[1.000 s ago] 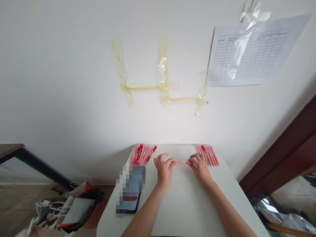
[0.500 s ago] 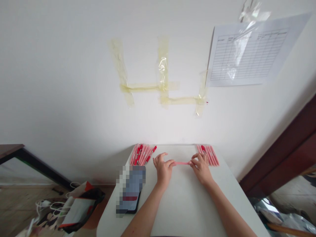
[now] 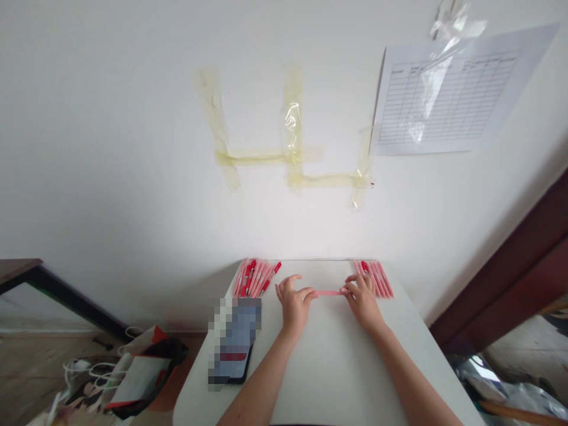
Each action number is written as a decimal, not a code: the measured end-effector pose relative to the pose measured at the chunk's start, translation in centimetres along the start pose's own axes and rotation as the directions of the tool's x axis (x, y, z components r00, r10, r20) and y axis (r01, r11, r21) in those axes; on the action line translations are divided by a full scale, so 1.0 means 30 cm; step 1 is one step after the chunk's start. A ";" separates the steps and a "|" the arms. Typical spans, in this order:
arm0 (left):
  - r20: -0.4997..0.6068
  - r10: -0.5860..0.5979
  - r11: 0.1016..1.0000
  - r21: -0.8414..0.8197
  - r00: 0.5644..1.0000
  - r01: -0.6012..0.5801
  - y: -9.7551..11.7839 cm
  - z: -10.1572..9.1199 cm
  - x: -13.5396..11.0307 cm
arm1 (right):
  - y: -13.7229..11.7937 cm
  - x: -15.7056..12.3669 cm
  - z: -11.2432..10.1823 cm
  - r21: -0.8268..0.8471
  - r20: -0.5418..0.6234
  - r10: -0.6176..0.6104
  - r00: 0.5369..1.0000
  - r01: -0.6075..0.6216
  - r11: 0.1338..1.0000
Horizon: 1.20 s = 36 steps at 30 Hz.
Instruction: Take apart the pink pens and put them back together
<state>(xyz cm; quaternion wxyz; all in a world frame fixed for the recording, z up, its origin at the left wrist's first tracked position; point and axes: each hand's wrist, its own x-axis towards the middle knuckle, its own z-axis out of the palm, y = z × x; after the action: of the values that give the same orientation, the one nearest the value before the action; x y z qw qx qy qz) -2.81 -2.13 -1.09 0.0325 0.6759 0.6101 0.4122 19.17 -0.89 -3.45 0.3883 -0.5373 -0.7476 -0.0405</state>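
A slim pink pen (image 3: 328,293) lies level between my two hands, just above or on the white table; I cannot tell which. My left hand (image 3: 294,305) pinches its left end between thumb and forefinger, the other fingers lifted. At the right end, my right hand (image 3: 361,300) grips it with the fingertips. Beyond the left hand is a bunch of pink and red pens (image 3: 255,279), lying loosely at the table's far left. A neater row of pens (image 3: 380,280) sits right behind my right hand, which partly hides it.
A phone (image 3: 237,340), its screen blurred out, lies on the left of the white table (image 3: 331,367). The far edge meets a wall (image 3: 133,148) with yellowed tape and a printed sheet (image 3: 444,100). Bags and white cables (image 3: 102,373) are on the floor at left.
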 end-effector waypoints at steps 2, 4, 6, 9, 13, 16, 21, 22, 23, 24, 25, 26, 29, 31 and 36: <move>0.015 -0.006 1.000 0.004 1.000 0.005 0.007 -0.006 -0.001 | -0.003 0.000 0.000 0.010 -0.002 0.010 1.000 -0.010 1.000; 0.026 -0.010 1.000 0.009 1.000 0.010 0.013 -0.010 -0.002 | -0.003 0.000 0.003 0.027 0.000 0.018 1.000 -0.018 0.999; 0.033 -0.009 1.000 0.013 0.999 0.009 0.016 -0.012 -0.003 | 0.001 -0.001 0.007 0.054 0.004 0.029 1.000 -0.029 0.998; 0.029 -0.005 1.000 0.014 1.000 0.005 0.016 -0.010 -0.004 | 0.014 -0.002 0.014 0.116 -0.005 0.054 0.999 -0.053 0.992; 0.001 -0.002 1.000 0.015 1.000 0.002 0.008 -0.001 -0.003 | 0.027 -0.001 0.015 0.255 -0.031 0.088 0.996 -0.077 0.964; -0.012 0.002 1.000 0.017 1.000 -0.001 0.002 0.004 -0.003 | 0.022 0.005 0.008 0.376 -0.033 0.128 0.991 -0.106 0.921; -0.009 0.025 1.000 0.016 1.000 -0.025 -0.004 0.014 -0.009 | 0.004 0.019 -0.005 0.638 0.024 0.266 0.964 -0.220 0.738; -0.004 0.037 0.999 0.014 0.999 -0.037 -0.004 0.017 -0.010 | 0.001 0.020 -0.007 0.692 0.053 0.302 0.952 -0.253 0.676; 0.001 0.052 0.999 0.012 0.999 -0.052 -0.004 0.020 -0.012 | -0.002 0.021 -0.009 0.737 0.089 0.337 0.937 -0.289 0.611; 0.005 0.066 0.998 0.010 0.998 -0.066 -0.004 0.023 -0.014 | -0.005 0.022 -0.011 0.772 0.128 0.367 0.921 -0.325 0.547; 0.008 0.080 0.997 0.008 0.997 -0.080 -0.005 0.026 -0.015 | -0.008 0.022 -0.012 0.798 0.169 0.391 0.905 -0.358 0.485; 0.009 0.091 0.996 0.007 0.996 -0.091 -0.005 0.028 -0.016 | -0.012 0.023 -0.013 0.822 0.207 0.405 0.891 -0.383 0.422; 0.022 0.101 0.995 0.008 0.995 -0.101 -0.009 0.031 -0.018 | -0.021 0.027 -0.017 0.909 0.281 0.412 0.867 -0.378 0.176; 0.050 0.085 0.996 0.013 0.995 -0.085 -0.013 0.031 -0.018 | -0.021 0.032 -0.021 0.944 0.310 0.409 0.858 -0.331 -0.021; 0.161 0.006 0.999 0.049 0.987 -0.014 -0.027 0.036 -0.016 | 0.016 0.040 -0.027 0.897 0.409 0.433 0.803 -0.266 -0.353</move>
<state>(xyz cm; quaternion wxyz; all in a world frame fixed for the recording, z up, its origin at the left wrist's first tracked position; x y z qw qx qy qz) -2.77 -1.84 -2.49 0.0625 0.7106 0.6120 0.3413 19.87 -0.14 -2.31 0.6828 -0.2370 -0.2667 0.6376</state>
